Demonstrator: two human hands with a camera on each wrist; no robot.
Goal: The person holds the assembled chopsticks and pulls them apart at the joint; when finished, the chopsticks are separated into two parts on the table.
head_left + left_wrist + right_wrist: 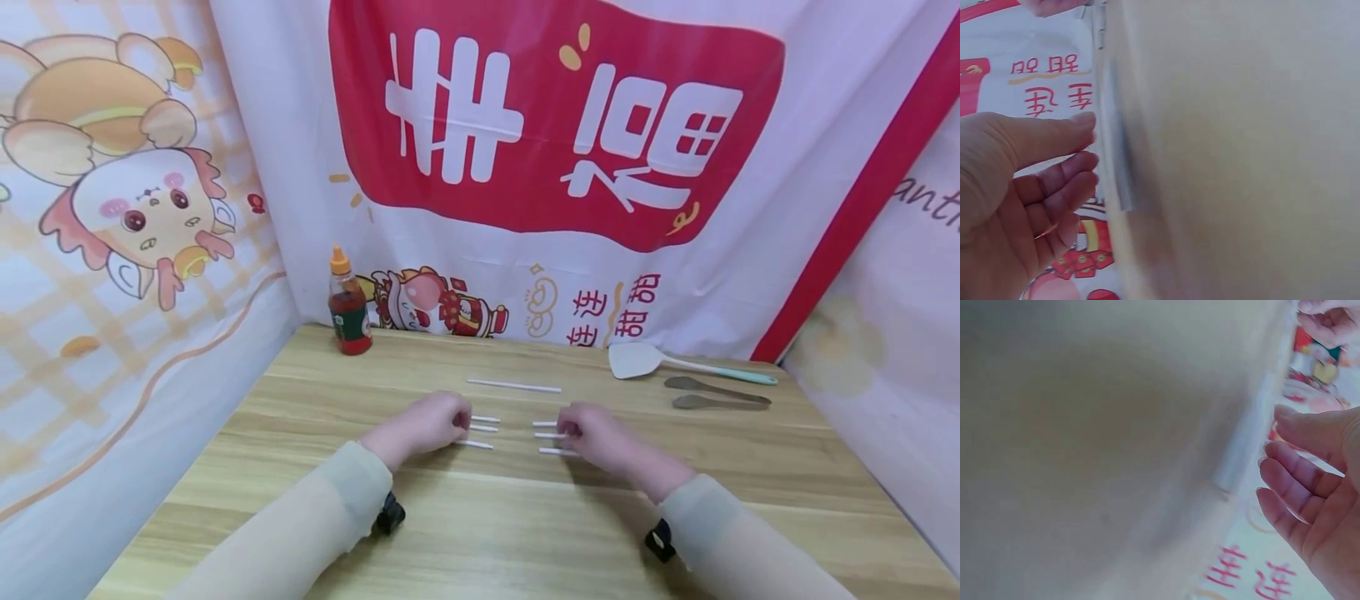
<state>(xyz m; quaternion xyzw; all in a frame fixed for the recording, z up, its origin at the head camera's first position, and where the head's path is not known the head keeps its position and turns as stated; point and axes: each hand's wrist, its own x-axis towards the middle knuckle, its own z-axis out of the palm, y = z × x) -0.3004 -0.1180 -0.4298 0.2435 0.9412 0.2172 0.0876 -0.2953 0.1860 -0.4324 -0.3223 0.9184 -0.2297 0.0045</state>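
In the head view my left hand [435,423] is over the left ends of several short white sticks [480,445]. My right hand [596,435] is over the outer ends of a second group of white sticks [552,452], across a gap from the first. Each wrist view shows loosely bent fingers, the thumb apart from them and nothing between. Beside the left fingertips a blurred white stick [1121,144] lies on the table. Another blurred stick [1241,444] is near the right fingertips. Behind both hands lies one longer white stick [513,386].
On the wooden table [480,533], a sauce bottle [350,312] with an orange cap stands at the back left. A white spatula [637,360] with a green handle end lies at the back right, near two brown wooden spreaders [712,402]. Printed cloths [285,167] hang around the table.
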